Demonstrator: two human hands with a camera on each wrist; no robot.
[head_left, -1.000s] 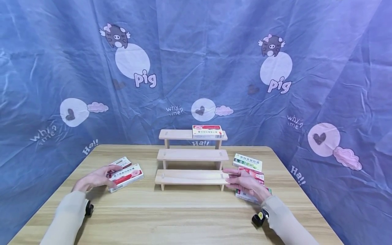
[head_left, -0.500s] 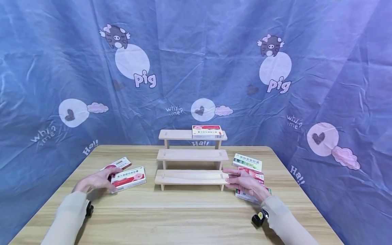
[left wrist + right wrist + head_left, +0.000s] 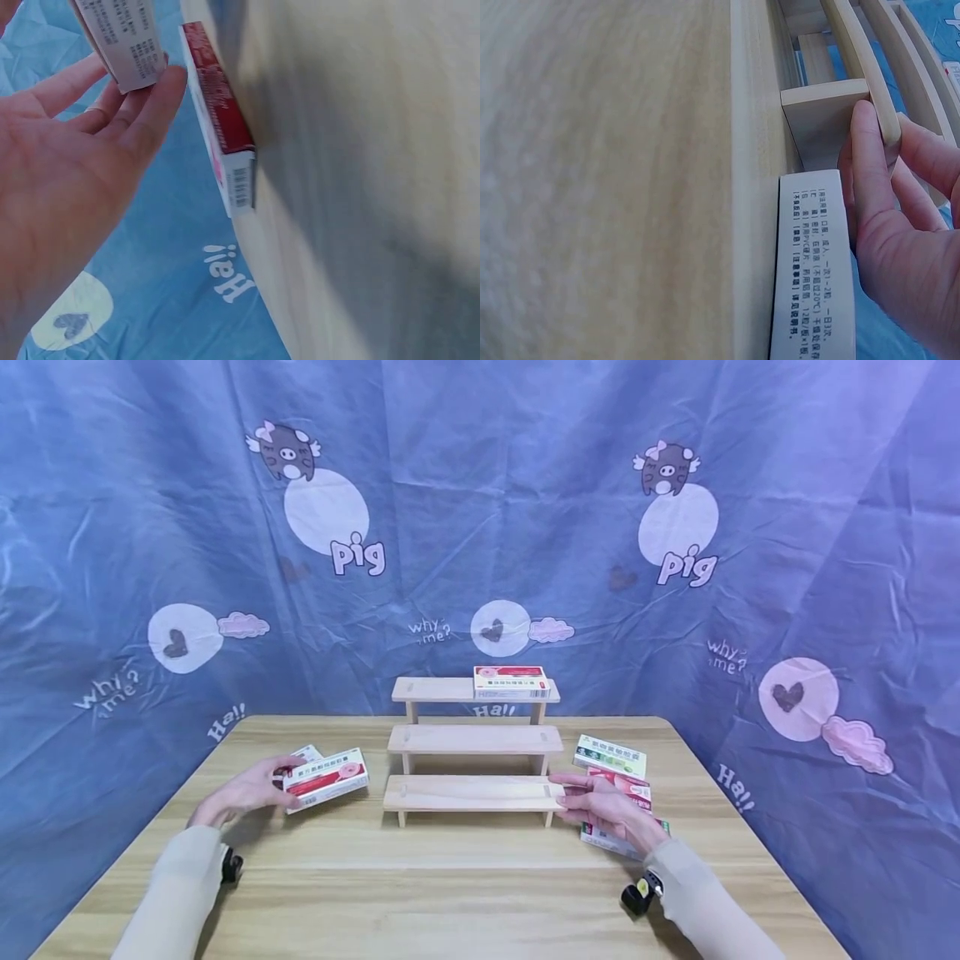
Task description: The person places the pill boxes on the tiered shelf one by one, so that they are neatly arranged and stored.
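Observation:
In the head view my left hand [image 3: 243,789] grips a white and red medicine box [image 3: 326,779] by its left end, thumb at the near side. The left wrist view shows this box [image 3: 124,41] raised off the table between thumb and fingers. Another red and white medicine box [image 3: 219,101] lies on the table beyond it, partly covered in the head view. My right hand [image 3: 611,812] pinches the right end of the lowest step of a three-tier wooden display stand [image 3: 468,792]. In the right wrist view, fingers [image 3: 870,150] meet the step's edge and underside.
On the stand's top step lies a white and red medicine box [image 3: 512,682]. Right of the stand are a green and white box [image 3: 611,756], a red box [image 3: 633,789] and a further box [image 3: 603,841] partly under my right hand. A blue printed curtain [image 3: 480,527] hangs behind the table.
My left hand has shifted the medicine box to the right and lifted it, and it now overlaps the box behind. My right hand stays at the stand.

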